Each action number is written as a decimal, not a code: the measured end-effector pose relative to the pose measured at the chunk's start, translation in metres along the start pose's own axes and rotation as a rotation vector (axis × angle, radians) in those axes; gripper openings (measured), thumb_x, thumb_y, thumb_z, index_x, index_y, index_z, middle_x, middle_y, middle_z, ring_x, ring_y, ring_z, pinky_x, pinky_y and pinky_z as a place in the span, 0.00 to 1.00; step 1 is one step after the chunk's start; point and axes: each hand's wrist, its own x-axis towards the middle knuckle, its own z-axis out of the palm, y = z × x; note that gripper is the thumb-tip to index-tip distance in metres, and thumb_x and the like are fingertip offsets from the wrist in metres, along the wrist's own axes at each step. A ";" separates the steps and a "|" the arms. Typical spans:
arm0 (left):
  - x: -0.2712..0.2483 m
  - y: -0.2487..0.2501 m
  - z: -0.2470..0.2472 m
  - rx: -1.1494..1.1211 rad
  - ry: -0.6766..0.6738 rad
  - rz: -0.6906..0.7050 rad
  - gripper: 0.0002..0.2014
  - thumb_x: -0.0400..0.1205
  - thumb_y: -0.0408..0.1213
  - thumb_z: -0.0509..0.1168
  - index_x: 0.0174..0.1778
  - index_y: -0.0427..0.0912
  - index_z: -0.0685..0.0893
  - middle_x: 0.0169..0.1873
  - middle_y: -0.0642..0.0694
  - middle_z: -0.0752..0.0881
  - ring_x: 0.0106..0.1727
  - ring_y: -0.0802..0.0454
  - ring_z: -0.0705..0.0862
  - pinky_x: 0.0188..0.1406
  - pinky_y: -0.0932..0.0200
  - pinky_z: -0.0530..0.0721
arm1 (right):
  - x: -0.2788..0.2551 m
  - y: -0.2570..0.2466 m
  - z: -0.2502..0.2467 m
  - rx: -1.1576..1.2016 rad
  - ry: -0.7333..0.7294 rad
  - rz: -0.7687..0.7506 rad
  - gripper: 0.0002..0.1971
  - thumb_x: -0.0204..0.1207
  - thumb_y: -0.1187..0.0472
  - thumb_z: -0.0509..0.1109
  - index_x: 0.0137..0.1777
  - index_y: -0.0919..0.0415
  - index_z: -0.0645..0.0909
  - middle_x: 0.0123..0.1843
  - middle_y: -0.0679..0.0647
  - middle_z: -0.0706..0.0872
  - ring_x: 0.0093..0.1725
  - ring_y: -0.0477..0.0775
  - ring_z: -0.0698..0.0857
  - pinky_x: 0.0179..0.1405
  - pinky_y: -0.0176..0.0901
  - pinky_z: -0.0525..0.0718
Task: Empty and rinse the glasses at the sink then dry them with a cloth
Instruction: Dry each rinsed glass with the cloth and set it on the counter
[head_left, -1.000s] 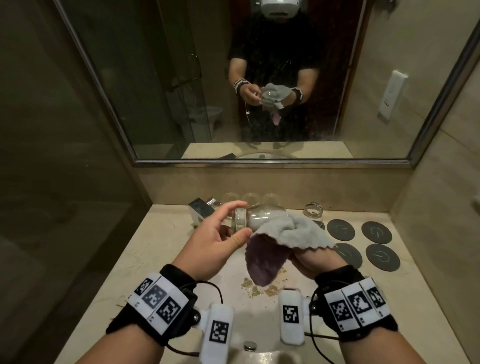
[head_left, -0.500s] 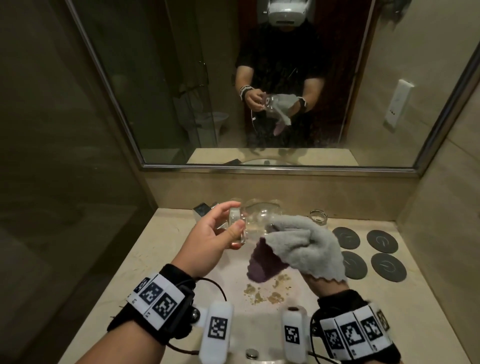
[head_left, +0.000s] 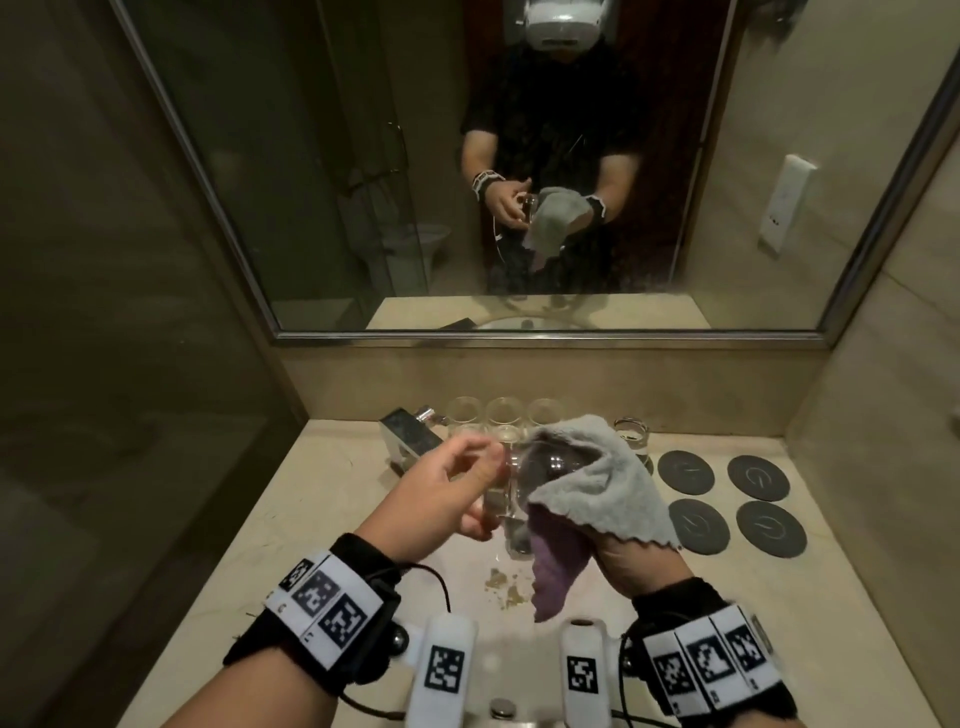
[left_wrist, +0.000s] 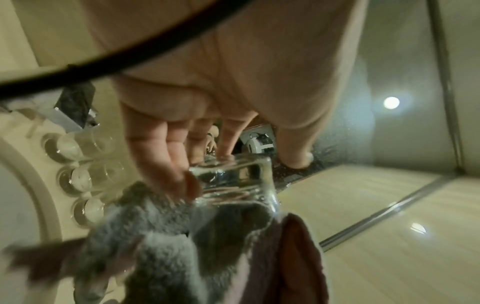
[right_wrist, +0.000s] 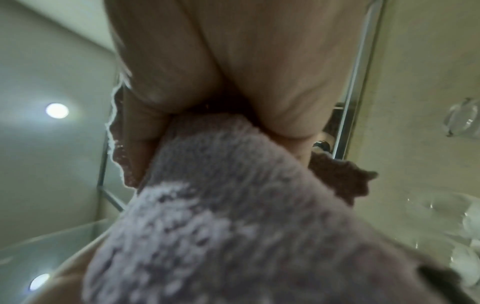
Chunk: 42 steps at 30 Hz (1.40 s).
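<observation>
My left hand (head_left: 470, 480) grips the base of a clear glass (head_left: 540, 467) held on its side above the basin. A grey and purple cloth (head_left: 605, 486) covers the glass's open end, and my right hand (head_left: 631, 558) holds that cloth from under it. In the left wrist view my fingers (left_wrist: 166, 156) curl round the glass (left_wrist: 233, 181) with the cloth (left_wrist: 166, 242) pushed into it. The right wrist view is mostly cloth (right_wrist: 233, 216) bunched in my palm. Three clear glasses (head_left: 501, 415) stand in a row at the back wall, and one more glass (head_left: 631, 434) stands to the right.
Several dark round coasters (head_left: 758, 478) lie on the counter (head_left: 322, 499) at the right. A chrome tap (head_left: 408, 436) sits back left. Brownish bits (head_left: 501, 587) lie in the white basin (head_left: 467, 582). A mirror (head_left: 363, 156) fills the wall above.
The cloth has swung from draping over the glass to wrapping its open end, and my right hand has turned with it. My left hand kept hold of the glass's base.
</observation>
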 end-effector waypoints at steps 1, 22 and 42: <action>0.001 0.001 0.001 0.030 0.016 -0.004 0.25 0.76 0.62 0.65 0.63 0.50 0.81 0.52 0.48 0.85 0.34 0.50 0.87 0.37 0.52 0.89 | 0.000 -0.003 0.001 0.039 -0.100 0.013 0.46 0.46 0.11 0.53 0.37 0.56 0.81 0.63 0.76 0.82 0.63 0.73 0.83 0.80 0.42 0.56; 0.007 0.001 0.013 0.062 0.062 0.017 0.28 0.72 0.68 0.64 0.59 0.50 0.79 0.42 0.50 0.84 0.30 0.52 0.86 0.30 0.57 0.83 | -0.026 -0.062 -0.010 0.713 -0.122 -0.129 0.29 0.58 0.27 0.76 0.54 0.44 0.84 0.64 0.53 0.85 0.65 0.55 0.82 0.75 0.57 0.73; 0.006 0.003 0.012 0.076 0.110 0.114 0.32 0.73 0.67 0.65 0.67 0.49 0.79 0.54 0.46 0.84 0.29 0.53 0.86 0.26 0.54 0.84 | -0.053 -0.111 -0.027 1.127 -0.048 -0.305 0.33 0.65 0.61 0.81 0.69 0.67 0.75 0.63 0.71 0.82 0.61 0.73 0.81 0.62 0.84 0.73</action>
